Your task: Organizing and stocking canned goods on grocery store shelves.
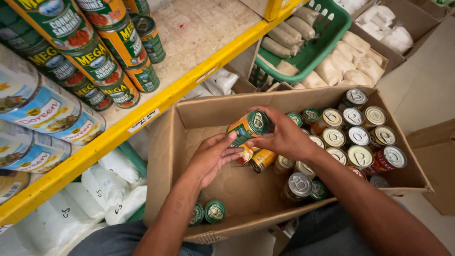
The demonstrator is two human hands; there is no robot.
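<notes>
A green tin can (250, 127) with a pull-tab lid is held on its side above an open cardboard box (208, 110). My right hand (284, 136) grips it from the right, near its lid end. My left hand (212, 157) touches its other end with the fingertips and also reaches toward an orange can (261, 160) just beneath. The box's right half is packed with several upright cans (360, 137) showing silver tops. Two green cans (208, 213) lie at the box's near left corner.
A yellow-edged shelf (156, 105) at the left carries stacked green and blue cans (102, 57). White sacks (113, 189) lie under it. Beyond the box stand a green basket (313, 50) and a carton with pale bags (350, 66). Another carton (433, 156) is at the right.
</notes>
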